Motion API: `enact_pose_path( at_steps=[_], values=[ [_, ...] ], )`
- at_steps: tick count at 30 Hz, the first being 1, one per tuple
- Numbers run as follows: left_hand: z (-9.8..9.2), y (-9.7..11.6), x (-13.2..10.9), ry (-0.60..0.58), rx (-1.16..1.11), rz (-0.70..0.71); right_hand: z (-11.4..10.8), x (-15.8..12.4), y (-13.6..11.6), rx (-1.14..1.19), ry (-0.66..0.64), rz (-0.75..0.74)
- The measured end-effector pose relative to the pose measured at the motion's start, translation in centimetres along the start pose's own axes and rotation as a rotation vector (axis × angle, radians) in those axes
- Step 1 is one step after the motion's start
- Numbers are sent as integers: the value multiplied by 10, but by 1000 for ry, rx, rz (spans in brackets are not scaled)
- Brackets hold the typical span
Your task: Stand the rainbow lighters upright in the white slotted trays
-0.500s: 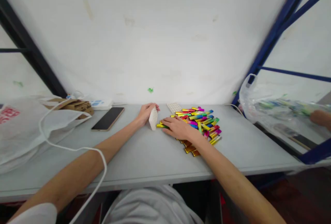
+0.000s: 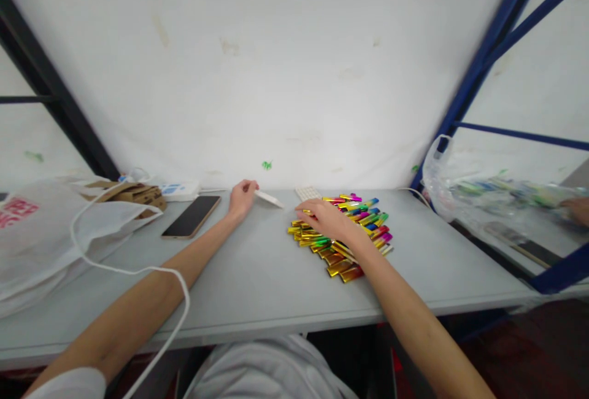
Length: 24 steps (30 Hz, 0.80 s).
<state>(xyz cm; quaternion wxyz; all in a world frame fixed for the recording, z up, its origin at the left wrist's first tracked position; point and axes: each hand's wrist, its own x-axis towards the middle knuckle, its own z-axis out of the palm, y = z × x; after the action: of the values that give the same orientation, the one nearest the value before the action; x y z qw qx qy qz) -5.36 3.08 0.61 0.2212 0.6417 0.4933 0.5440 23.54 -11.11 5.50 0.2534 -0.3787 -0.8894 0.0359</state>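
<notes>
On the grey worktop (image 2: pixel 257 282), shiny multicoloured foil pieces (image 2: pixel 334 258) lie in a loose pile beneath the right hand (image 2: pixel 326 217); whether its grip has hold of one, I cannot tell. Left of the pile, the left hand (image 2: pixel 242 198) has its grip clamped on one end of a thin white slab (image 2: pixel 269 199). Near the left forearm (image 2: pixel 197 258) lies a dark phone (image 2: pixel 192 217).

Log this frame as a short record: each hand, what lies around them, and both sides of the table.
Left hand: holds one end of a thin white piece
Right hand: over shiny multicoloured strips; grip unclear
Behind the strips: white gridded piece
Left side: dark-screened phone, white bag
Right side: clear plastic bag
</notes>
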Motion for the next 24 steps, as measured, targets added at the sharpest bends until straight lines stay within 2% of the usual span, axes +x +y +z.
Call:
enact_pose_path(
  at_steps=[3,6,8,9,12,13,15,17,21,24],
  values=[
    [-9,0,0,-68,162,111,-11,-1,10,-78,36,115],
    [-4,7,-6,-149,270,214,-21,-5,22,-188,68,244],
    [9,16,-10,-193,329,300,-28,-8,32,-249,93,331],
    [19,22,-11,-242,409,410,-30,-10,36,-269,101,371],
    [56,39,-8,-450,577,636,-34,-17,49,-306,89,471],
    [69,44,-4,-548,626,662,-34,-18,52,-313,78,498],
    [89,51,7,-648,640,673,-34,-21,57,-320,59,540],
    [101,53,22,-747,652,670,-33,-22,59,-318,46,563],
    [104,50,47,-911,668,667,-36,-23,61,-310,44,586],
    [100,50,56,-976,669,669,-41,-24,62,-326,93,620]
  ],
)
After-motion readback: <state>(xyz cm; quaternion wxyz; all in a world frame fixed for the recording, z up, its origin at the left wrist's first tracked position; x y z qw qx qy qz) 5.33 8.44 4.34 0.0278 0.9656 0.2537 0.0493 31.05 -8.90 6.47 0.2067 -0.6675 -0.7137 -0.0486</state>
